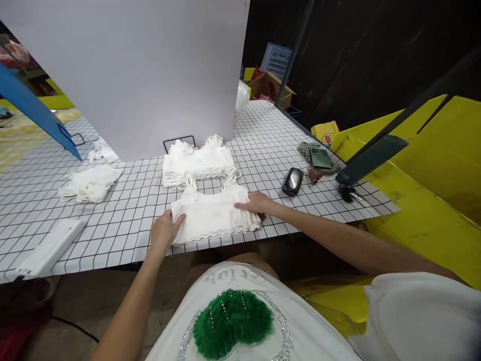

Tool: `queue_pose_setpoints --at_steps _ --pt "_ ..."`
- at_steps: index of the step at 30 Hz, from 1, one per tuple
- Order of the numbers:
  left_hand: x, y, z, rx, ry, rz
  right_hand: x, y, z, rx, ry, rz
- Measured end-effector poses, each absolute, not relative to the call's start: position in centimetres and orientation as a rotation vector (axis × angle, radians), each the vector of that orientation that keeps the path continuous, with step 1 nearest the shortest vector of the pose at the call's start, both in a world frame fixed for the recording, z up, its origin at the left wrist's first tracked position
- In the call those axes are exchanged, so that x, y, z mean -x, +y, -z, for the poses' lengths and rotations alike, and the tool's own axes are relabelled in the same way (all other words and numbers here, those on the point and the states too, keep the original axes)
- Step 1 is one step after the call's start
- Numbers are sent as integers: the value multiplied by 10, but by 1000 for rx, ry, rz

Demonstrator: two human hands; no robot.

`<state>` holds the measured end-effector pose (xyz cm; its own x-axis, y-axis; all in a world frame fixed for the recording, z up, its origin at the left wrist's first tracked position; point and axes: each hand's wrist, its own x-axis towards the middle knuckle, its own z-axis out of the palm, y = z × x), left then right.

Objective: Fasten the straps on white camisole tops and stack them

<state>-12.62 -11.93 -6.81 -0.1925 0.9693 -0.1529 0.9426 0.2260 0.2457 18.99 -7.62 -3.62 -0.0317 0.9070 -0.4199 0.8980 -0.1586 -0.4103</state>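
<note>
A small stack of white strappy crop tops (210, 215) with wavy hems lies at the table's front edge, straps pointing away from me. My left hand (164, 231) grips the stack's left side, thumb on top and fingers at the edge. On the right side my right hand (257, 203) is closed the same way, its thumb lying on the cloth and its other fingers partly hidden. Just behind, a thicker pile of white tops (197, 163) rests against the foot of a pale upright board (158, 75).
The table (259, 150) has a white gridded cover. On its left are loose white garments (92, 183) and a white power strip (52, 248). To the right lie a black glossy case (292, 181), a phone (320, 158), keys (349, 193) and a dark green bottle (370, 160).
</note>
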Motion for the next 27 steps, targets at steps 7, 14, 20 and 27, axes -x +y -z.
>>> queue_pose_setpoints --at_steps 7,14,20,27 --pt "131 -118 74 -1846 2221 -162 -191 -111 46 1124 -2775 -197" --pt "135 -119 74 -1801 2184 -202 -241 -116 51 1964 -2074 -449" --pt "135 -121 74 -1803 2178 -228 -215 -89 42 2177 -1387 -1404" --pt "135 -124 77 -1789 2188 -276 -201 -89 42 2138 -1410 -1439"
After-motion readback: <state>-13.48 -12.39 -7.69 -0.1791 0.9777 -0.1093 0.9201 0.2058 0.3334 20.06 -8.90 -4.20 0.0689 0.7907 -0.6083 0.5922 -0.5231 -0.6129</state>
